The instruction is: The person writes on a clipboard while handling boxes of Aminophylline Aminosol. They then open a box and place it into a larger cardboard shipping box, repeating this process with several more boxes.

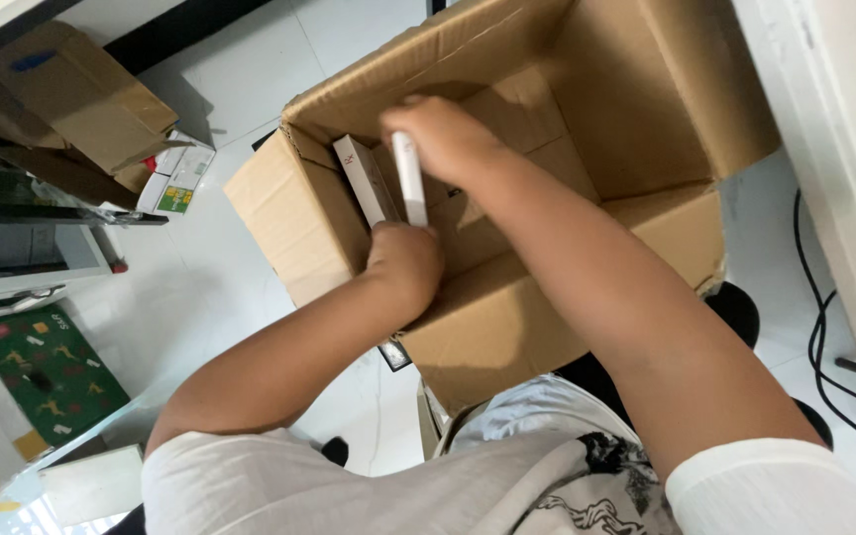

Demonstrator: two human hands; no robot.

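Observation:
A large open cardboard carton [507,317] stands on the white floor in front of me. Both my hands are inside it. My right hand [448,139] grips the upper end of a slim white box [409,178]. My left hand [403,260] closes around the lower end of the same box. Right beside it, to the left, a second flat white box with a red mark [361,176] stands upright against the carton's left wall. The carton's floor is hidden behind my arms.
A smaller cardboard box [81,94] and some small white and green packages [178,180] lie at the upper left. A green patterned box [37,372] sits at the left. Black cables [824,327] hang beside a white desk edge [844,149] on the right.

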